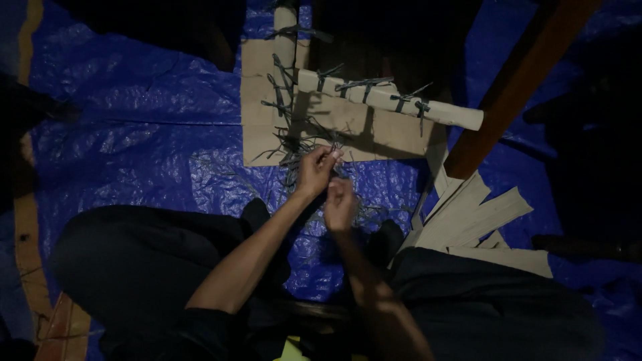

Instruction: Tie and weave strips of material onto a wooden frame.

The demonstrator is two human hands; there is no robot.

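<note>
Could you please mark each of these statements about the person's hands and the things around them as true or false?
1. Both hands, left hand and right hand, pinch thin dark strands. True.
2. The floor covering is a red cloth. False: it is a blue tarp.
3. A rolled cardboard tube bound with dark ties lies on flat cardboard. True.
4. The loose cardboard strips lie to the person's left. False: they lie to the right.
</note>
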